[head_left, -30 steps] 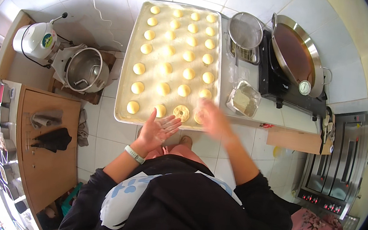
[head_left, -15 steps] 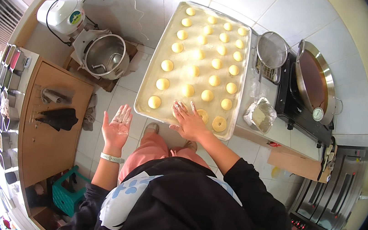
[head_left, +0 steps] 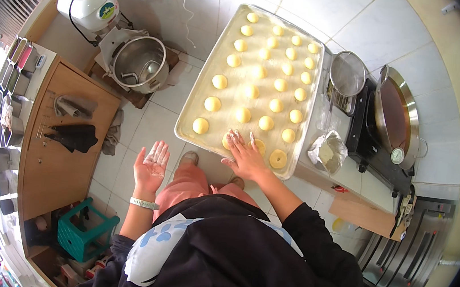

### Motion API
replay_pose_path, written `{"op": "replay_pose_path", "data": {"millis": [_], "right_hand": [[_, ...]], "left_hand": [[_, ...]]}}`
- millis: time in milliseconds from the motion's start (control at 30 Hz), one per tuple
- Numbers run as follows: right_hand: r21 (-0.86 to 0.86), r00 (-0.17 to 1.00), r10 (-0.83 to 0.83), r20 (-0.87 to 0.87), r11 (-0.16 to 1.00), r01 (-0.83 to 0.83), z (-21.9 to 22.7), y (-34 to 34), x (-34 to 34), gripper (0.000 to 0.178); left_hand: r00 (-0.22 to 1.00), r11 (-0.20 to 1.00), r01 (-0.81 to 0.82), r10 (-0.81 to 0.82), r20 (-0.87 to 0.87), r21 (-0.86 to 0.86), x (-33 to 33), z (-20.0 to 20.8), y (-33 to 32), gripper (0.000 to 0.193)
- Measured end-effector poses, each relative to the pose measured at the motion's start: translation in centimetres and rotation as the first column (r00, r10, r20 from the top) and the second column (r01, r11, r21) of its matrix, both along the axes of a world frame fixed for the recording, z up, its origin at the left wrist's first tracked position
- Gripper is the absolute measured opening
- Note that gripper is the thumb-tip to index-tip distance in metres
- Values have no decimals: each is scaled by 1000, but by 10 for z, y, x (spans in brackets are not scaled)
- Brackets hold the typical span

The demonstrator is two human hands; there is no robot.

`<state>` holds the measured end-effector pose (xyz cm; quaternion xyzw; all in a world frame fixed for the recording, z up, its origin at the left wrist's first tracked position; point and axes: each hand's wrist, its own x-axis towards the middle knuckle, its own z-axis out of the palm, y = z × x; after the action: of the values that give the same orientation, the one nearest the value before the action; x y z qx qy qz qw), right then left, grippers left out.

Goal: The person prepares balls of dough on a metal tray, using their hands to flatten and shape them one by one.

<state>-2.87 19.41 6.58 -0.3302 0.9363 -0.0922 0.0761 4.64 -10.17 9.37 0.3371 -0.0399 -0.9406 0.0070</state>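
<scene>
A large metal tray (head_left: 190,114) holds rows of small round yellow dough balls (head_left: 243,115). My right hand (head_left: 246,160) lies over the tray's near edge, palm down, its floured fingers spread across the front row. A dough piece (head_left: 226,141) shows beside the fingers, partly covered. Another flattened piece (head_left: 262,147) is partly hidden by them. At the front right corner sits a flattened dough piece (head_left: 277,159) with a dent in its middle. My left hand (head_left: 152,162) is held away from the tray, palm up, fingers stretched and dusted with flour, holding nothing.
A wide pan of oil (head_left: 396,106) with a thermometer sits on a black stove (head_left: 362,122) at the right. Beside the tray are a mesh strainer (head_left: 348,73) and a foil-like container (head_left: 329,152). A mixer bowl (head_left: 138,63) and green stool (head_left: 84,234) are leftward.
The whole view has shifted slightly. My right hand has moved a little rightward along the front row, and its fingers now partly cover the neighbouring flattened dough. My left hand stays palm up.
</scene>
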Motion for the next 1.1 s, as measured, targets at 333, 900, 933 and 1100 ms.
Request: {"op": "replay_pose_path", "data": {"millis": [333, 900, 933, 1100], "right_hand": [[-279, 982, -165, -93, 951, 133, 12, 13, -13, 22], [4, 1000, -26, 6, 1000, 26, 9, 7, -13, 28], [14, 999, -20, -38, 1000, 20, -2, 6, -14, 31], [-138, 970, -218, 106, 963, 231, 13, -12, -9, 36]], "left_hand": [[998, 998, 63, -63, 16, -13, -10, -10, 4, 41], [894, 887, 443, -447, -6, -132, -27, -9, 59, 41], [805, 797, 582, -593, -26, -161, -29, -8, 68, 40], [621, 571, 755, -780, 75, -322, -51, 0, 108, 36]]}}
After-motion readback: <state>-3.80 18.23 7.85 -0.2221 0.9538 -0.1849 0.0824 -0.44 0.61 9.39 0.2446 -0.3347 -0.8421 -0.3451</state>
